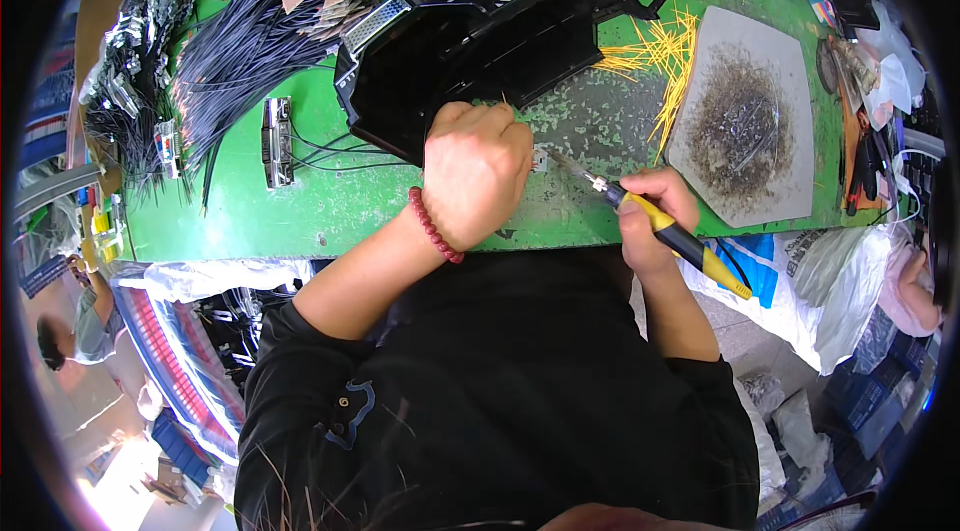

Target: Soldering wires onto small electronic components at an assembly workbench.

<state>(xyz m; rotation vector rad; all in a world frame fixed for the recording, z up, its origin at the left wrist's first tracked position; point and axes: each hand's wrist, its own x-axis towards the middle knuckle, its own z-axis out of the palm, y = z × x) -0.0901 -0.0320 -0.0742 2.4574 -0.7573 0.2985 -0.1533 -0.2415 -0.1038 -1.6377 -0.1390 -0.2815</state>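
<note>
In my right hand (650,221) is a soldering iron (700,256) with a yellow and black handle. Its metal tip points left, toward a small pale piece (541,161) on the table beside my left hand. My left hand (480,166), with a red bead bracelet on its wrist, is closed against the near edge of a large black plastic toy shell (430,61). Its fingertips are hidden, so what it grips cannot be made out. Dark wires (350,153) run from near the shell to a small black and chrome part (277,141) on the left.
Bundled black wires (235,61) with small brown boards lie at the far left, beside chrome parts (130,61). Yellow wires (668,61) lie right of the shell. A grey, residue-covered board (800,176) rests on the green table (370,221). Hand tools (860,151) sit at the right edge.
</note>
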